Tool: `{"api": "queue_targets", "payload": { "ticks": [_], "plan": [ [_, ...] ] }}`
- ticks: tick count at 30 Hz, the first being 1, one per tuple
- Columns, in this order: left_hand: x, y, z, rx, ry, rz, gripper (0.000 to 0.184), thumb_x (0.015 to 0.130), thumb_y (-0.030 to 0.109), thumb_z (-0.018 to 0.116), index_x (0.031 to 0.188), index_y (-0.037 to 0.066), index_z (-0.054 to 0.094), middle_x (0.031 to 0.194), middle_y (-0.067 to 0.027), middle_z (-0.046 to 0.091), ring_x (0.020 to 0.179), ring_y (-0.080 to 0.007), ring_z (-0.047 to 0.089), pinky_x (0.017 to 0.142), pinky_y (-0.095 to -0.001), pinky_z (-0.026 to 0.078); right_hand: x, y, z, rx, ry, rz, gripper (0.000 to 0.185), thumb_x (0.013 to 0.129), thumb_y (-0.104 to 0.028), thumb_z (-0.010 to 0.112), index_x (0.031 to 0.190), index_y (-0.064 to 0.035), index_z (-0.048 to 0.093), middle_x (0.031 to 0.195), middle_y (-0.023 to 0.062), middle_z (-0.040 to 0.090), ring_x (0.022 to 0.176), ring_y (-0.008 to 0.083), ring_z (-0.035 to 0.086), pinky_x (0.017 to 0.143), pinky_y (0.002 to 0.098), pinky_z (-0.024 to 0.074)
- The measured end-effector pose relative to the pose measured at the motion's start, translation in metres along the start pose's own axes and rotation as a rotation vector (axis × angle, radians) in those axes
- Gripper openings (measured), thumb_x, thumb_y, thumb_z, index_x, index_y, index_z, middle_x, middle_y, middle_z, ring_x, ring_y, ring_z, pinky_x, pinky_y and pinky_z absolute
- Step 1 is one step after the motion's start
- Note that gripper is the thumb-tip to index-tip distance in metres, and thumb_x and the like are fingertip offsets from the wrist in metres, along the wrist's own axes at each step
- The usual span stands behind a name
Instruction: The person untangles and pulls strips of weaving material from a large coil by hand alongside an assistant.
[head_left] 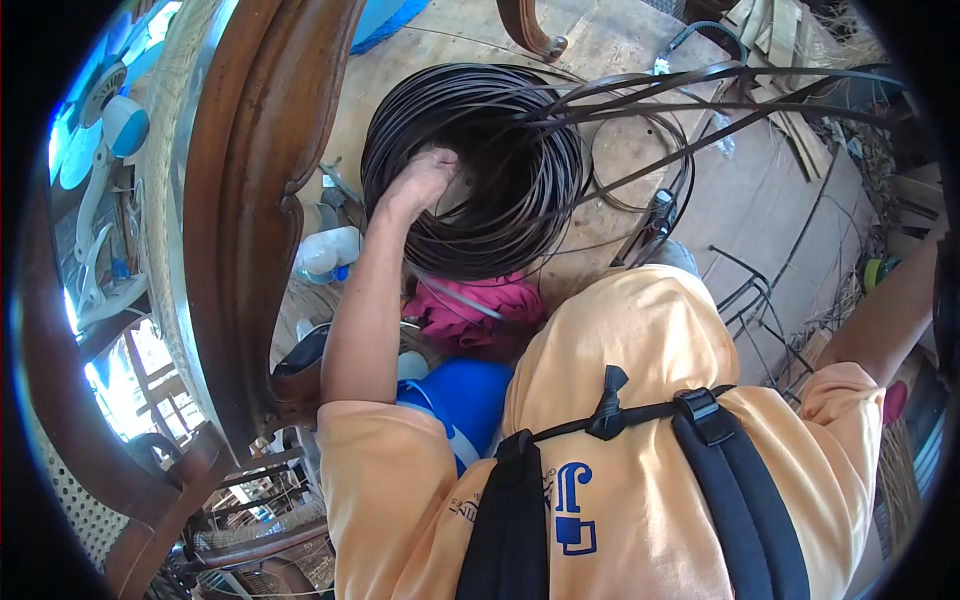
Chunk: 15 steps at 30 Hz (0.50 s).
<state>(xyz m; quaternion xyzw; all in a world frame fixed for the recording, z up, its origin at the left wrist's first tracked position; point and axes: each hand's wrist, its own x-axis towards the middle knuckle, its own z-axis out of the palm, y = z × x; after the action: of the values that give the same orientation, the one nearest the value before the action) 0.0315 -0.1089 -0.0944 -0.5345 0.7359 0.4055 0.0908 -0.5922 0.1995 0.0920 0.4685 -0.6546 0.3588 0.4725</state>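
A large coil of dark, flat strips lies on the wooden boards in front of me. My left hand reaches across the coil's left side, its fingers curled closed at the inner edge. What lies under the fingertips is partly hidden. Several loose strips run from the top of the coil to the right edge of the view. My right arm stretches out to the right, and the hand at its end is outside the picture. Bunched pink cloth sits just below the coil.
A carved brown wooden furniture frame rises close on my left. Beside my body is a blue container or cloth. A white and blue fan stands far left. Thin black metal rods and wood scraps lie at right.
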Motion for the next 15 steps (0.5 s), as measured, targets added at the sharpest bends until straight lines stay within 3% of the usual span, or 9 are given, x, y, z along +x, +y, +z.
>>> {"api": "queue_targets", "payload": {
  "ticks": [2,3,5,6,10,11,13,14,15],
  "plan": [
    [-0.010,0.023,0.008,-0.143,-0.046,-0.042,0.034,0.091,0.014,0.046,0.119,-0.002,0.054,0.105,-0.0080,0.060,0.092,-0.0172,0.055,0.079,-0.0277,0.044,-0.004,-0.030,-0.001,-0.246,0.150,-0.426,0.014,0.088,-0.018,0.056,0.088,-0.0045,0.051,0.058,0.0015,0.043,0.049,0.0167,0.045,0.043,0.0337,0.0396],
    [-0.018,0.038,0.012,-0.215,-0.069,-0.063,0.034,0.093,0.016,0.045,0.119,-0.003,0.053,0.100,-0.0045,0.060,0.084,-0.0137,0.055,0.073,-0.0259,0.045,-0.003,-0.049,-0.002,0.270,0.075,0.024,0.015,0.087,-0.019,0.058,0.087,-0.0059,0.051,0.058,0.0017,0.044,0.049,0.0166,0.045,0.043,0.0332,0.0400],
    [-0.026,0.057,0.031,-0.113,-0.077,-0.009,0.032,0.091,0.016,0.043,0.113,-0.004,0.056,0.102,-0.0136,0.062,0.090,-0.0248,0.058,0.076,-0.0343,0.046,-0.001,-0.078,-0.005,1.268,-0.102,0.960,0.017,0.085,-0.021,0.062,0.084,-0.0086,0.051,0.059,0.0020,0.045,0.049,0.0164,0.047,0.042,0.0322,0.0409],
    [-0.022,0.054,0.044,0.044,-0.102,0.092,0.031,0.090,0.015,0.043,0.111,-0.004,0.056,0.103,-0.0188,0.061,0.093,-0.0301,0.059,0.080,-0.0372,0.046,-0.007,-0.066,0.004,1.454,-0.101,1.087,0.021,0.083,-0.025,0.065,0.078,-0.0100,0.050,0.058,0.0026,0.046,0.047,0.0154,0.047,0.041,0.0305,0.0431],
    [-0.010,0.006,0.041,0.549,-0.111,0.441,0.027,0.088,0.015,0.042,0.097,-0.004,0.058,0.102,-0.0247,0.061,0.097,-0.0372,0.058,0.085,-0.0430,0.045,0.002,-0.146,-0.005,1.005,-0.115,1.256,0.017,0.083,-0.015,0.061,0.077,-0.0058,0.047,0.059,0.0041,0.046,0.046,0.0157,0.046,0.040,0.0294,0.0402],
    [-0.008,-0.006,0.028,0.661,-0.106,0.527,0.026,0.088,0.015,0.041,0.093,-0.003,0.058,0.101,-0.0249,0.061,0.098,-0.0378,0.057,0.085,-0.0439,0.044,-0.006,-0.142,-0.007,0.996,-0.173,1.141,0.015,0.083,-0.014,0.059,0.081,-0.0039,0.049,0.061,0.0060,0.048,0.047,0.0165,0.047,0.041,0.0301,0.0407],
    [0.010,-0.022,-0.020,0.543,0.189,0.126,0.033,0.091,0.015,0.041,0.115,-0.004,0.054,0.119,-0.0205,0.056,0.111,-0.0329,0.053,0.095,-0.0362,0.041,-0.027,-0.133,-0.001,0.972,-0.291,0.919,0.014,0.083,-0.011,0.056,0.089,0.0000,0.051,0.066,0.0097,0.052,0.051,0.0180,0.049,0.045,0.0314,0.0416],
    [0.003,-0.012,-0.024,0.326,0.327,0.068,0.035,0.091,0.018,0.038,0.114,-0.003,0.055,0.120,-0.0226,0.054,0.113,-0.0346,0.051,0.097,-0.0383,0.039,-0.032,-0.130,0.003,0.843,-0.175,1.031,0.030,0.086,-0.016,0.056,0.108,0.0035,0.050,0.081,0.0180,0.057,0.065,0.0226,0.055,0.057,0.0361,0.0462],
    [-0.003,0.005,-0.030,0.105,0.463,0.010,0.037,0.092,0.021,0.036,0.113,-0.002,0.056,0.122,-0.0246,0.052,0.115,-0.0363,0.048,0.098,-0.0404,0.038,-0.041,-0.132,0.000,0.638,-0.222,0.885,0.036,0.086,-0.019,0.057,0.114,0.0033,0.048,0.088,0.0198,0.057,0.072,0.0242,0.055,0.063,0.0375,0.0460]
  ]
}}
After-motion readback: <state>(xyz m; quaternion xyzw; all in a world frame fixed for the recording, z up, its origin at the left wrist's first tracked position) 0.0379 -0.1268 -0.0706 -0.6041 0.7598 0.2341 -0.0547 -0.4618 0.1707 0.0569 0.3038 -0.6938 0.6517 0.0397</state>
